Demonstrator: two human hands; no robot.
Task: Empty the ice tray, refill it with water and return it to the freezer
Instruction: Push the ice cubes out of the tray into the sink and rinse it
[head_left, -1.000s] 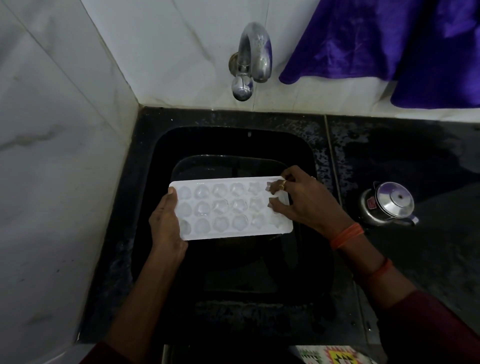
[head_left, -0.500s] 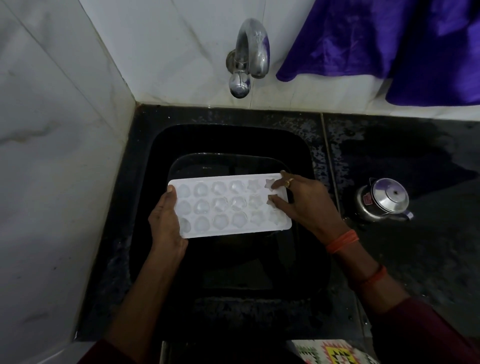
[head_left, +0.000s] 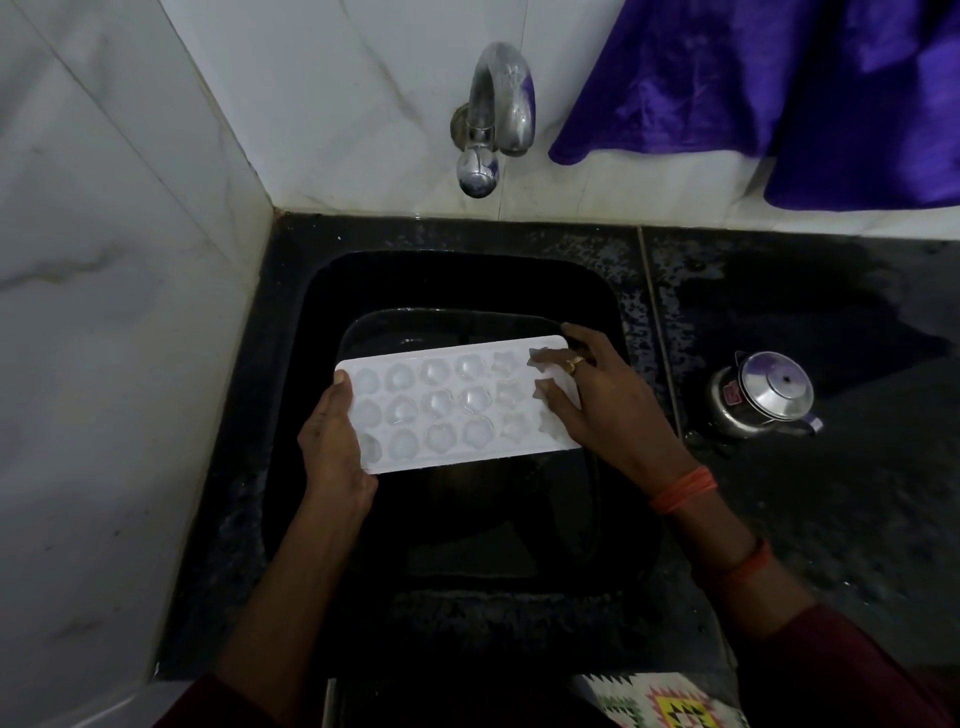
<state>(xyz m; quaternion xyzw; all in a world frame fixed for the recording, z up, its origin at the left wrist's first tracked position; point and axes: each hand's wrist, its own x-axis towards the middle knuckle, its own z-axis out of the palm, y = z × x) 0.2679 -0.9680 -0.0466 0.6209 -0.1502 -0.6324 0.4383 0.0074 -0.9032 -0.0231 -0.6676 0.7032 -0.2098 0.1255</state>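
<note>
Ice tray (head_left: 457, 410) sits above the black sink (head_left: 467, 280). I see the left hand (head_left: 332, 447) gripping its left end, the right hand (head_left: 597, 400) grasping the right.

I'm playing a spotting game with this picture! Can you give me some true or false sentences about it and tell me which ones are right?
1. The ice tray is held above the sink. True.
2. Water is running from the tap. False: no stream comes out of it.
3. The steel pot sits inside the sink. False: it stands on the counter, to the right of the sink.
4. The left hand and the right hand both touch the ice tray. True.
5. A purple cloth hangs against the wall. True.
</note>
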